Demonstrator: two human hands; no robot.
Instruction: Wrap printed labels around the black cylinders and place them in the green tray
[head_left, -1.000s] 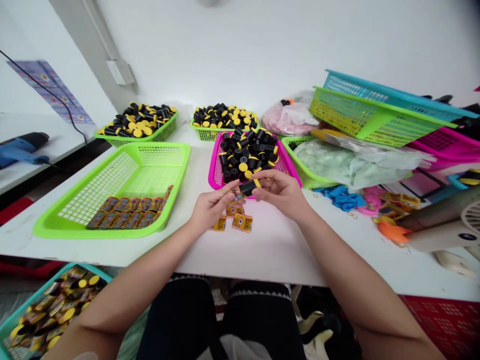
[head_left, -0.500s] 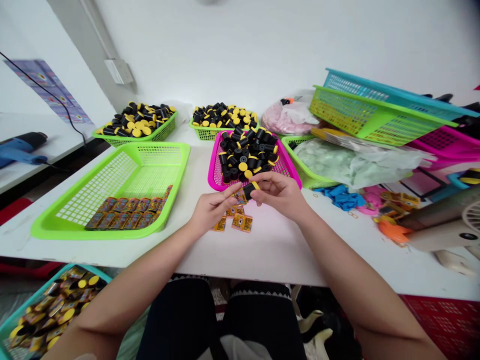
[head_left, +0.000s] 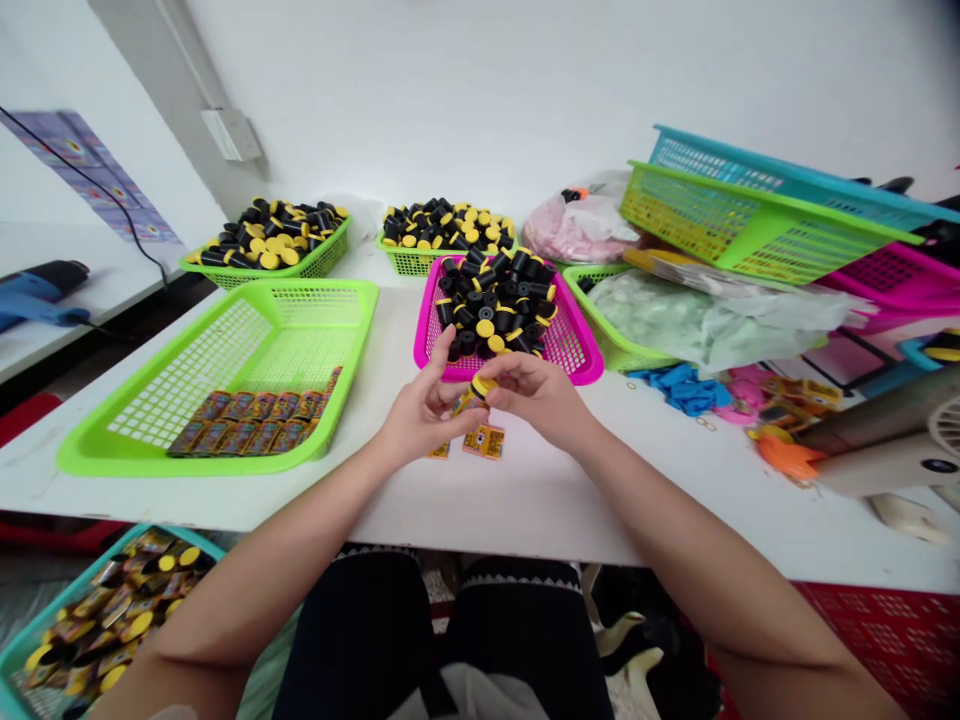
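Both hands meet over the table in front of the pink basket. My right hand pinches a small black cylinder with a yellow cap at its capped end. Around its lower part is an orange printed sleeve, largely hidden by fingers. My left hand grips that sleeved part, its index finger raised and the thumb stretched below. Just under the hands, flat printed sleeves lie on the table. Several black-and-yellow cylinders are heaped in the pink basket.
At left, a green basket holds rows of printed sleeves. Two more green baskets of cylinders stand behind. A teal basket with sleeved cylinders sits low left. Stacked baskets, bags, blue scraps and a fan occupy the right.
The cylinder has gone deeper into the printed sleeve, with less black showing, and its yellow cap has turned upward. My left index finger has lifted away. The view has shifted slightly.
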